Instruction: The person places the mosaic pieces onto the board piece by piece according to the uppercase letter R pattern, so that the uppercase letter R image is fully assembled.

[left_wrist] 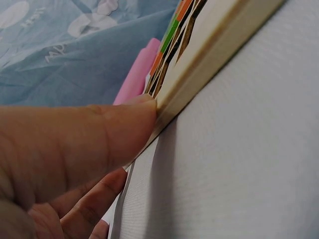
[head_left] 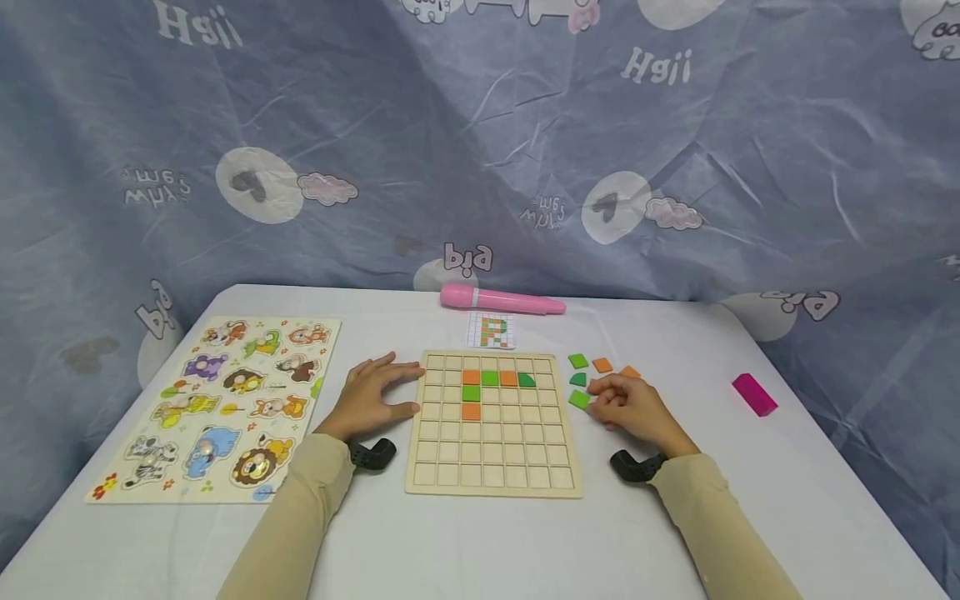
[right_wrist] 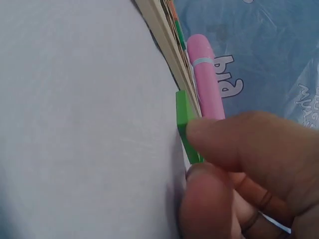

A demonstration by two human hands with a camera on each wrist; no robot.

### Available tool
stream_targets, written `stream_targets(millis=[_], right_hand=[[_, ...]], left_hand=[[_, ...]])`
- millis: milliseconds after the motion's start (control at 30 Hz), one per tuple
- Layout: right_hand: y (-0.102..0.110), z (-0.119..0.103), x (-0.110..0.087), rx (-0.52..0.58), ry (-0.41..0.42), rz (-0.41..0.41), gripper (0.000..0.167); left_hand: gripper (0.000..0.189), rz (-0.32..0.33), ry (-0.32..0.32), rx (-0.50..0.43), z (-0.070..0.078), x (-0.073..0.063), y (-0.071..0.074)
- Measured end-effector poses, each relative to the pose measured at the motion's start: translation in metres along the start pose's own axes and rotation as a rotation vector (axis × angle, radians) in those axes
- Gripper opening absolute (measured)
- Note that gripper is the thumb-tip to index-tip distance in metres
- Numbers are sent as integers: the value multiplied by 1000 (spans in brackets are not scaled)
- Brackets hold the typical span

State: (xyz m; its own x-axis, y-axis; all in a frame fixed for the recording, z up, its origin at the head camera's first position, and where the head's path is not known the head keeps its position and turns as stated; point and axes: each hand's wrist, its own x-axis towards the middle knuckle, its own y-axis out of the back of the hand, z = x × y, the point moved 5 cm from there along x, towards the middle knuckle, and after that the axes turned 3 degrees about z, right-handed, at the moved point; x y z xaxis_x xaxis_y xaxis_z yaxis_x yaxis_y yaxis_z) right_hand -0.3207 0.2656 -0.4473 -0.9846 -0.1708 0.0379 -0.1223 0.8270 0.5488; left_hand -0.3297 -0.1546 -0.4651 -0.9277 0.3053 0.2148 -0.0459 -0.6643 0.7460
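A wooden grid board (head_left: 491,486) lies in the middle of the table. Along one upper row sit an orange square (head_left: 471,377), a green square (head_left: 490,379), another orange square and a dark green quarter-round; below the row's left end are a green and an orange square. My left hand (head_left: 375,396) rests at the board's left edge, thumb and fingertips against its side. Right of the board, my right hand (head_left: 626,406) pinches a green square tile (right_wrist: 183,109) by its edge, with fingers curled. Loose tiles lie beyond it: a green square (head_left: 577,361), a dark green quarter-round (head_left: 578,379) and orange ones (head_left: 602,365).
A pattern card (head_left: 492,331) with a letter R lies behind the board, in front of a pink pen-shaped stick (head_left: 502,300). An animal puzzle board (head_left: 213,400) occupies the left side. Far right lies a magenta block (head_left: 754,394). A patterned blue-grey cloth (head_left: 480,150) hangs behind.
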Motion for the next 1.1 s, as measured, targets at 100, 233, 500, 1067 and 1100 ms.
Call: stream_targets(millis=[100, 233, 500, 1067, 1100], right_hand=[[-2, -5, 0, -50, 27, 8, 32], [-3, -8, 0, -106, 30, 20, 30], [-5, -9, 2, -158, 8, 29, 26], [-8, -22, -3, -122, 2, 7, 26], [-9, -24, -4, -107, 4, 0, 27]], left_hand=[[61, 3, -2, 2, -2, 0, 1], [61, 10, -8, -2, -2, 0, 2], [59, 17, -7, -7, -2, -1, 2], [59, 11, -10, -2, 0, -1, 0], [59, 10, -9, -2, 0, -1, 0]])
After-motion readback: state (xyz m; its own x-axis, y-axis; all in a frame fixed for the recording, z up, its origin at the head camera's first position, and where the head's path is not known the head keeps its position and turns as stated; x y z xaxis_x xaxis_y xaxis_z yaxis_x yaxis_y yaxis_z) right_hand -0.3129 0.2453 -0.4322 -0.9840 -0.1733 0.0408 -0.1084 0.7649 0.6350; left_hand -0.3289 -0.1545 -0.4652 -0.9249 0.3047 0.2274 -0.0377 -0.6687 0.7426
